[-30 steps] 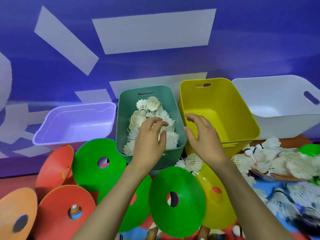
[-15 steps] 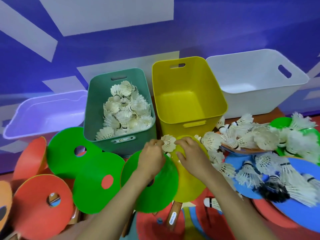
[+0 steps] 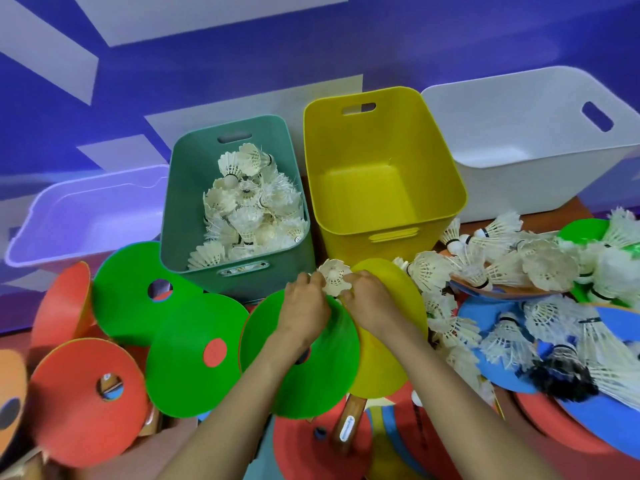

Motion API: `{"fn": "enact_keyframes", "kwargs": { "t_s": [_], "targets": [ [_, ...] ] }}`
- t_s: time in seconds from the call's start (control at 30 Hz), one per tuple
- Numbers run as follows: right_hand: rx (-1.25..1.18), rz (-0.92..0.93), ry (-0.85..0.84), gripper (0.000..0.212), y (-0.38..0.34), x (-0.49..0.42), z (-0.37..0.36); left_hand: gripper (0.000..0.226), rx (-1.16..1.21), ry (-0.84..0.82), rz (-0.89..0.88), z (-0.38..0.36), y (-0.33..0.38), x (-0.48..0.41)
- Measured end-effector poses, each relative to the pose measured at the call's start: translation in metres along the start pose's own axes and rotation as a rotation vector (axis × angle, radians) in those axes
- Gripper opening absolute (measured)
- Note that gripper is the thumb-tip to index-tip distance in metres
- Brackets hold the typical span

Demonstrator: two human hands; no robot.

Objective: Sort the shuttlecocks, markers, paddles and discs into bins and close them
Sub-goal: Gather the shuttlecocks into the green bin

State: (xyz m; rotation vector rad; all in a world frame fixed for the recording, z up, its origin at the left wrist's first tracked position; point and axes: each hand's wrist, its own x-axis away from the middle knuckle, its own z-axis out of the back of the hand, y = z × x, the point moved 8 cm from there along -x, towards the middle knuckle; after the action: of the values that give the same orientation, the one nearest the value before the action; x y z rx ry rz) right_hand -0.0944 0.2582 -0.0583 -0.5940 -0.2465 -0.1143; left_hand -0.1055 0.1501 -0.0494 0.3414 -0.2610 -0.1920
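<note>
A white shuttlecock (image 3: pixel 334 276) sits between my two hands, just in front of the gap between the teal bin (image 3: pixel 180 216) and the yellow bin (image 3: pixel 446 174). My left hand (image 3: pixel 304 308) and my right hand (image 3: pixel 372 299) both pinch it from either side, resting over a green disc (image 3: pixel 311 382) and a yellow disc (image 3: pixel 384 368). The teal bin holds several white shuttlecocks (image 3: pixel 249 209). The yellow bin looks empty. A loose heap of shuttlecocks (image 3: pixel 512 265) lies to the right.
A lilac bin (image 3: pixel 45 220) stands at the left and a white bin (image 3: pixel 540 109) at the right. Green discs (image 3: pixel 187 355) and red discs (image 3: pixel 79 403) cover the front left; blue discs (image 3: pixel 616 431) lie right. A wooden paddle handle (image 3: pixel 349 424) pokes out below. A blue wall rises behind.
My hands came back from over the teal bin toward me and closed on one shuttlecock in front of the bins. The view tilted down and right.
</note>
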Motion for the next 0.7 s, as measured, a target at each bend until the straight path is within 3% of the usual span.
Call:
{"fn": "enact_keyframes", "kwargs": {
  "t_s": [0.17, 0.47, 0.7],
  "targets": [
    [0.053, 0.015, 0.145, 0.031, 0.006, 0.016, 0.027, 0.034, 0.110, 0.067, -0.014, 0.006, 0.001, 0.000],
    [-0.098, -0.047, -0.034, 0.041, 0.007, 0.007, -0.002, 0.037, 0.155, 0.022, -0.019, 0.000, -0.001, -0.007],
    [-0.150, -0.109, 0.124, 0.037, 0.011, 0.005, 0.012, 0.030, 0.241, 0.005, 0.007, 0.001, 0.000, -0.007]
  ]
}}
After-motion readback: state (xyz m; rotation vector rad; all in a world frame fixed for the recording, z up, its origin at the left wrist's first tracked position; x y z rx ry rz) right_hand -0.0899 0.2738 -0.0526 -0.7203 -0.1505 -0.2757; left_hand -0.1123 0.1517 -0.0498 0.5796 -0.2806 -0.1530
